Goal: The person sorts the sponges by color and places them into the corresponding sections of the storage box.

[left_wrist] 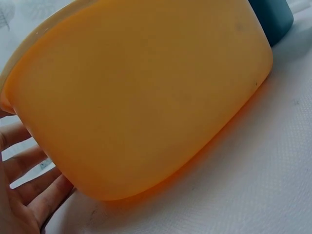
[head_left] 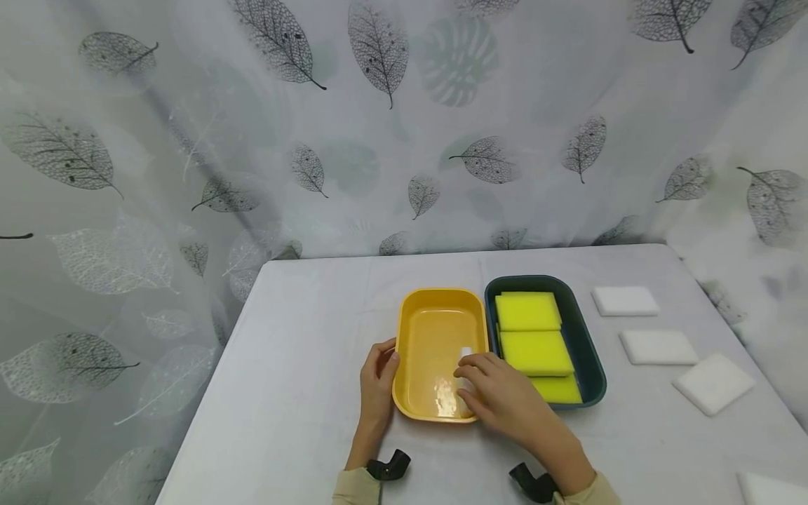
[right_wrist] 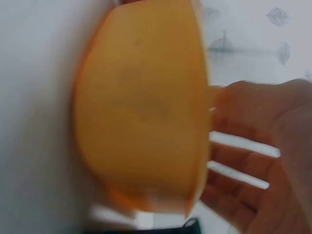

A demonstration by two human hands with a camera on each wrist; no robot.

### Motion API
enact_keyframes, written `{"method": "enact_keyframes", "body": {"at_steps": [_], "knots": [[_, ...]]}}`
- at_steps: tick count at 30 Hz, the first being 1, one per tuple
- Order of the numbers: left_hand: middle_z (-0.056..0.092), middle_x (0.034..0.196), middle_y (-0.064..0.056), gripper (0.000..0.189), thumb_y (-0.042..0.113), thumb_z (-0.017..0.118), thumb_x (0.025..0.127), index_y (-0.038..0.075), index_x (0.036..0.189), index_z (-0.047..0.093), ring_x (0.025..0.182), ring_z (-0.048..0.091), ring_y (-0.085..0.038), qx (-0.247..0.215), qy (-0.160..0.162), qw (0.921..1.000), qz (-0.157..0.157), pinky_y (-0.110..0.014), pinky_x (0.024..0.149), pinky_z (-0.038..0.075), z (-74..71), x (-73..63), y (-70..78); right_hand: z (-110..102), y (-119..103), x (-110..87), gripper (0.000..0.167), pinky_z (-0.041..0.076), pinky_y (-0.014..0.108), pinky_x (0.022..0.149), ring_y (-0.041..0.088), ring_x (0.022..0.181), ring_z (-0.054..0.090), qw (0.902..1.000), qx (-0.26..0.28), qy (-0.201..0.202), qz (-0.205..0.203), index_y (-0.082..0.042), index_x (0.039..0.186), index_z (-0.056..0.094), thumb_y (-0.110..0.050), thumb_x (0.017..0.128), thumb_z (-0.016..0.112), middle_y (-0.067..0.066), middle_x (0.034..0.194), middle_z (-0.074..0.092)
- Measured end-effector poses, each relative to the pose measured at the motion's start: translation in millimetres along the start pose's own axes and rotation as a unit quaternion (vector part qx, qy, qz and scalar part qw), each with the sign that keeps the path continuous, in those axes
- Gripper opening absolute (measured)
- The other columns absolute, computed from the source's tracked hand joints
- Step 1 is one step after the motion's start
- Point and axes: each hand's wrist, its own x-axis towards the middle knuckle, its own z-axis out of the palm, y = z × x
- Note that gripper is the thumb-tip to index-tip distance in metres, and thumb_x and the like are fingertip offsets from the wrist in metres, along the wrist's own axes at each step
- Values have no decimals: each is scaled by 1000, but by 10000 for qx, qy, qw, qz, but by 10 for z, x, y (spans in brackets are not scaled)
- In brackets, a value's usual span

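Observation:
A yellow plastic tub (head_left: pixel 442 337) stands at the middle of the table. My left hand (head_left: pixel 379 382) rests against its left outer side, fingers fairly straight along the wall; in the left wrist view, the left hand (left_wrist: pixel 29 180) touches the tub's wall (left_wrist: pixel 146 97). My right hand (head_left: pixel 501 396) reaches over the tub's right front rim and holds a small white bottle-like object (head_left: pixel 466 351) inside the tub, mostly covered by the fingers. In the right wrist view, the tub's wall (right_wrist: pixel 141 107) hides the fingertips of the right hand (right_wrist: pixel 258 151).
Right beside the tub stands a dark green tub (head_left: pixel 590 365) with several yellow sponges (head_left: pixel 536 353) in it. White sponge-like blocks (head_left: pixel 658 348) lie spread over the right of the table. A leaf-patterned curtain (head_left: pixel 391 140) hangs behind the table (head_left: pixel 265 421).

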Motion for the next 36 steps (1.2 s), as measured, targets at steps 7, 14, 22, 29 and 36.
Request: {"method": "enact_keyframes", "body": {"at_steps": [7, 14, 22, 29, 36], "knots": [[70, 132, -1, 25, 26, 61, 105, 18, 128, 68, 124, 67, -19, 38, -17, 10000, -53, -17, 102, 52, -2, 4, -3, -23, -122, 107, 20, 59, 35, 87, 22, 112, 57, 9993, 29, -375, 80, -15, 108, 70, -21, 92, 79, 1, 120, 63], [70, 133, -6, 26, 22, 62, 105, 14, 129, 68, 125, 67, -25, 39, 11, 10000, -12, -16, 103, 51, 0, 7, 12, -45, -161, 184, 27, 59, 40, 97, 25, 115, 57, 9938, 617, -402, 829, -14, 110, 71, 1, 88, 76, 8, 129, 59], [70, 133, -5, 26, 21, 62, 105, 14, 129, 68, 126, 66, -24, 112, 28, 9999, -64, -15, 104, 50, -4, 4, 9, 25, -28, 305, 34, 60, 41, 94, 22, 106, 66, 9869, 1411, -624, 482, -8, 125, 65, 0, 93, 73, 10, 129, 63], [69, 134, -5, 26, 22, 61, 105, 14, 129, 67, 126, 66, -25, 114, 21, 9999, -62, -15, 103, 50, -14, -6, 9, 52, 80, 400, 30, 59, 43, 98, 20, 109, 66, 9771, 1794, -1101, 301, -7, 125, 66, 3, 98, 64, 6, 124, 70], [69, 133, -2, 24, 23, 61, 105, 17, 127, 68, 125, 66, -18, 58, -11, 9999, -102, -17, 102, 52, -3, 0, 30, 77, 57, 417, 25, 59, 41, 96, 17, 105, 67, 9808, 1321, -1434, 76, -12, 117, 72, 1, 97, 64, 1, 117, 73]]}}
